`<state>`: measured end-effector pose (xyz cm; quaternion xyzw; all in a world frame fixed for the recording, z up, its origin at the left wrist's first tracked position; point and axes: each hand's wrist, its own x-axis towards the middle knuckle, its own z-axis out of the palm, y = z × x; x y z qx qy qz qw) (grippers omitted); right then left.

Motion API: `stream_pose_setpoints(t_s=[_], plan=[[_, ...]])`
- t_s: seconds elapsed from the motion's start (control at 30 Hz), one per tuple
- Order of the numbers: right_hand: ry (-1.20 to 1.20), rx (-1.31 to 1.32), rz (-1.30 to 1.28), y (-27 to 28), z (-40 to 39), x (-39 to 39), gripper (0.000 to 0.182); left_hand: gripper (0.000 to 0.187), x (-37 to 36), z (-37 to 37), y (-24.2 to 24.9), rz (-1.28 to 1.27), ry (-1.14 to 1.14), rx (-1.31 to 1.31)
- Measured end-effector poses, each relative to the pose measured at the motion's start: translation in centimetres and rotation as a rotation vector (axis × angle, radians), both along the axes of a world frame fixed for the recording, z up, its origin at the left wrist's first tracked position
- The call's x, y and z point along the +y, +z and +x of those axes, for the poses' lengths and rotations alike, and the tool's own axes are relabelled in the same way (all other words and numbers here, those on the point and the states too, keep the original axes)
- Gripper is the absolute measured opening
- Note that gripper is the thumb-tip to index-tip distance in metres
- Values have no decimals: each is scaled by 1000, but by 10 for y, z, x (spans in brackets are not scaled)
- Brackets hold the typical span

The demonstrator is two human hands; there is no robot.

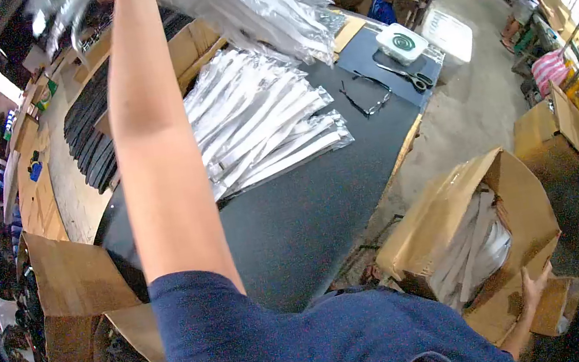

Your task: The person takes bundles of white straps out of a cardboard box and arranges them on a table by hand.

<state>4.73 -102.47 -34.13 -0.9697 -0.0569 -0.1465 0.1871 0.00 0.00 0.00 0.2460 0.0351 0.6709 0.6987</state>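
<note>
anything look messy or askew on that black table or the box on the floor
The cardboard box on the floor sits tilted, flaps splayed, with the right hand on its edge. The bagged belts on the black table lie fanned unevenly, not squared.

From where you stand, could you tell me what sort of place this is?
Probably a packing workshop for belts: bagged belts piled on a dark worktable, black belts laid out behind, and a cardboard box filled with more packets.
</note>
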Motion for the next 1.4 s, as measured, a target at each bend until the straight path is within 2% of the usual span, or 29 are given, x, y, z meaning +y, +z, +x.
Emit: stream_pose_setpoints(t_s=[0.17, 0.27, 0.37, 0.43, 0.5, 0.57, 0.63, 0.7, 0.73, 0.77, 0.83, 0.87, 0.9, 0.93, 0.97, 1.03, 1.07, 1.13, 1.17, 1.23, 1.27, 1.33, 1.4], plan=[[33, 35, -27, -9, 13, -20, 85, 18, -14, -48, -140, -365, 335, -54], [48, 61, -68, -1, 18, -24, 91, 33, -31, -88, -205, -556, 564, 0], [48, 95, -96, -10, 27, -41, 93, 33, -48, -120, -221, -647, 648, 65], [80, 78, -109, -7, 29, -50, 92, 37, -59, -142, -243, -466, 528, 12], [28, 240, 104, 6, 31, -41, 88, 47, -55, -158, -249, -650, 697, 136], [1, 206, 75, 4, 37, -44, 85, 48, -16, -176, -294, -673, 726, 171], [-62, 165, 64, 1, 40, -49, 82, 47, -30, -193, -291, -673, 682, 121], [-82, 224, 73, 2, 42, -58, 79, 45, -54, -206, -288, -733, 695, -55], [-90, 218, 75, 4, 39, -55, 79, 50, -56, -213, -304, -689, 731, -126], [-53, 189, 82, 6, 36, -45, 79, 59, -80, -223, -300, -756, 676, -93], [-39, 155, 99, 10, 24, -24, 79, 68, -76, -249, -340, -767, 647, -110], [-32, 197, 239, 14, 17, -12, 85, 67, -80, -252, -353, -824, 681, -138], [-23, 240, 376, 20, 11, -4, 93, 62, -78, -258, -375, -817, 749, -75], [-48, 194, 219, 25, 10, 1, 89, 63, -88, -260, -375, -866, 803, 73], [-58, 190, 222, 28, 9, 2, 89, 60, -97, -257, -375, -921, 828, 118], [-22, 210, 118, 33, 7, 2, 88, 68, -91, -272, -409, -859, 870, 706], [-31, 207, 118, 36, 7, 5, 88, 68, -95, -279, -408, -857, 860, 707], [-40, 203, 128, 35, 4, 9, 88, 93, -105, -294, -402, -889, 575, 1326], [-46, 208, 131, 30, 5, 2, 88, 93, -107, -299, -405, -882, 574, 1331], [-56, 178, 91, 19, 16, -13, 88, 114, -107, -309, -427, -871, 530, 1515], [-57, 186, 92, 14, 18, -16, 88, 116, -101, -318, -447, -785, 506, 1514], [53, 103, 157, 7, 19, -19, 77, 114, -107, -331, -441, -770, 486, 1561], [49, 157, 248, 2, 23, -26, 78, 108, -127, -333, -426, -781, 459, 1579]])
